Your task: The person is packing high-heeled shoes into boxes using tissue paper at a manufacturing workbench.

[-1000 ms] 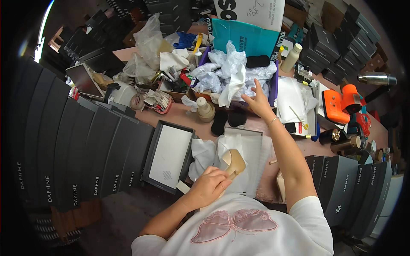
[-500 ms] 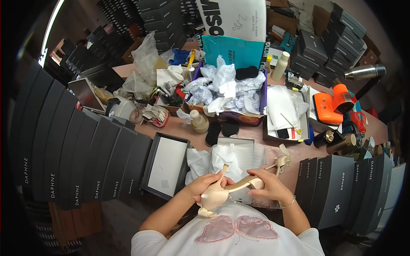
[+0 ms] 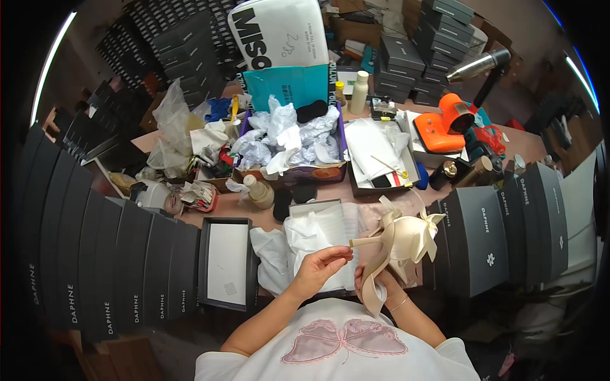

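Presently, the person is holding a cream high-heeled shoe [image 3: 406, 238] in the right hand [image 3: 391, 293], above the near edge of the pinkish table [image 3: 230, 206], a little to the right of its middle. This hand is gripping the front part of the shoe firmly, and the toe is pointing down toward the person, while the slim heel [image 3: 367, 241] is pointing to the left. A cream bow [image 3: 432, 225] is showing on the right side. The left hand [image 3: 319, 272] is staying half curled, its fingertips ending at the tip of the heel; whether they are pinching it or only being close, I cannot tell. Near the middle of the near edge, white tissue paper [image 3: 305, 235] is lying in and beside an open box [image 3: 316, 204]. To its left, a dark box with a white inside [image 3: 204, 267] is resting at the near left corner. Farther back, a cream bottle [image 3: 260, 193] is standing close to a black pad [image 3: 282, 204], and toward the far edge a purple box [image 3: 342, 136] is holding crumpled tissue [image 3: 286, 133]. Toward the far right corner, an orange device [image 3: 438, 133] is standing. Dark grey boxes [image 3: 473, 244] are lining the right edge.
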The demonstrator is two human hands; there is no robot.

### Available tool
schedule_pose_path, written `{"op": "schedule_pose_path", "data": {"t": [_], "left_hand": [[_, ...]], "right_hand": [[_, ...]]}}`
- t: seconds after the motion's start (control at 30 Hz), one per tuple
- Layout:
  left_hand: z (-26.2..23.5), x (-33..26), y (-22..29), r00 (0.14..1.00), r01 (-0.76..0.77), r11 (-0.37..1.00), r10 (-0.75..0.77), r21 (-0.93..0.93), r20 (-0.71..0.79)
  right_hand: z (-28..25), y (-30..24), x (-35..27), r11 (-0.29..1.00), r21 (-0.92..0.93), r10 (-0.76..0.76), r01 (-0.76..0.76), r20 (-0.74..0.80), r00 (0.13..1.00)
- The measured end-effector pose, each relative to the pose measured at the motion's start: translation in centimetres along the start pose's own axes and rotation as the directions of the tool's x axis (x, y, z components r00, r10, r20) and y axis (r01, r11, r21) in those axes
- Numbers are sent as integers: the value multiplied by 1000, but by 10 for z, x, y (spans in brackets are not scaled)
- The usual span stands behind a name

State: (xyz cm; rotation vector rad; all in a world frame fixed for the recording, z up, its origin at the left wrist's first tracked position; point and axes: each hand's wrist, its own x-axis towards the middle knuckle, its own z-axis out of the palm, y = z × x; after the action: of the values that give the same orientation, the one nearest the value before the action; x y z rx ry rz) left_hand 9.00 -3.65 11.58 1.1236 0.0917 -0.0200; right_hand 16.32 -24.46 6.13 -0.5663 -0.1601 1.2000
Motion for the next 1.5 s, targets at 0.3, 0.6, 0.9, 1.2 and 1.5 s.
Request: {"op": "schedule_pose_path", "data": {"t": [0.3,0.6,0.9,1.2,1.5], "left_hand": [[16,-25,3,964,95,978,-137,185,228],[13,-47,-7,988,83,981,-103,178,111],[26,-38,-18,963,-174,792,262,585,-68],[58,-27,-26,928,-275,640,372,717,24],[68,-16,-29,909,-292,591,415,752,26]], "right_hand": [[5,78,-14,925,315,160,-214,191,969],[38,75,-11,741,-670,-329,34,-319,889],[69,21,-47,773,-594,-415,225,-204,887],[44,7,-68,794,-563,-400,227,-204,893],[54,6,-80,736,-597,-471,320,-111,875]]}}
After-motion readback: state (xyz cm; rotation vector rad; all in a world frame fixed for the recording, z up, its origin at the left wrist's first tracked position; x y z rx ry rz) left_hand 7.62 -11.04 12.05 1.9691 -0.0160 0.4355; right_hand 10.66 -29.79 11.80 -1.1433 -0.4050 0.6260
